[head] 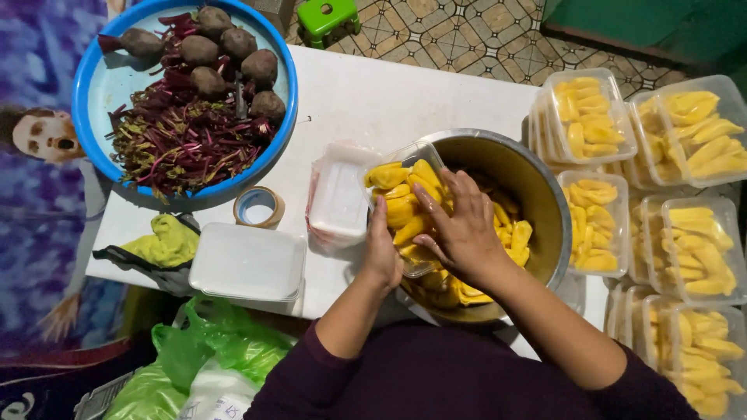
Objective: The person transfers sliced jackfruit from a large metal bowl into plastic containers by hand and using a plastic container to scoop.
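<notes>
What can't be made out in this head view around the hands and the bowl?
- Clear plastic container: its base, hidden by the left hand and yellow fruit pieces.
- Round steel bowl: how full, hidden by the right hand and forearm.
- Right fingertips: any grip, pressed into the fruit.
- Filled clear tubs: how many, cut off by the right edge.

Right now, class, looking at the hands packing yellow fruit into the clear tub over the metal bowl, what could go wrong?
1. The clear tub is heaped and tilted in the left hand; pieces may slide out past the metal bowl.
2. The right hand presses down; soft fruit could bruise.
3. The stacked filled tubs sit near the table edge and might topple.
</notes>
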